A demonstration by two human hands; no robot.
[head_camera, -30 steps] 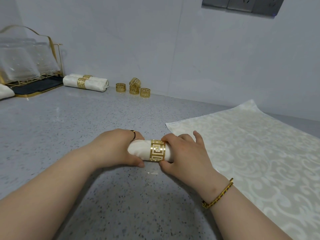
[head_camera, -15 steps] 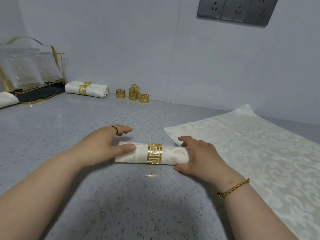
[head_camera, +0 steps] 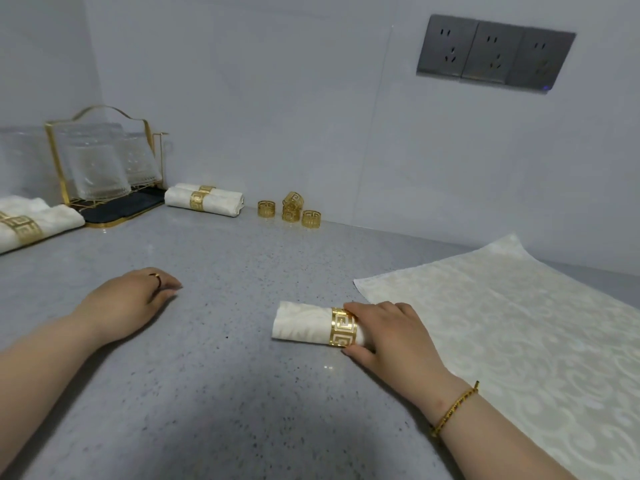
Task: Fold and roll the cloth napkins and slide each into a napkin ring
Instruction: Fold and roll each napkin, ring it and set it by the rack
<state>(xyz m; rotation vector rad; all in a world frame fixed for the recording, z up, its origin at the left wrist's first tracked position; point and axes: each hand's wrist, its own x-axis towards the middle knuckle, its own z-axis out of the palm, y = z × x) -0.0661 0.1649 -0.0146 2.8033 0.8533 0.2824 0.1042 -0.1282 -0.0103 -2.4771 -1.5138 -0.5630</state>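
A rolled cream napkin (head_camera: 301, 323) lies on the grey counter with a gold fretwork ring (head_camera: 343, 327) around its middle. My right hand (head_camera: 394, 334) grips the roll's right end, fingers over the top and thumb in front. My left hand (head_camera: 133, 301) rests palm down on the counter well to the left, fingers loosely curled, holding nothing. A flat cream napkin (head_camera: 512, 327) is spread out on the right. Several loose gold rings (head_camera: 289, 211) stand by the back wall.
Two ringed napkin rolls (head_camera: 204, 199) lie by the wall, and another ringed roll (head_camera: 31, 225) sits at the far left edge. A gold wire rack with glass plates (head_camera: 100, 164) stands on a dark tray in the left corner. Wall sockets (head_camera: 491, 55) sit above.
My left hand has let go of the roll and moved away to the left. My right hand has closed over the roll's right end, up against the ring.
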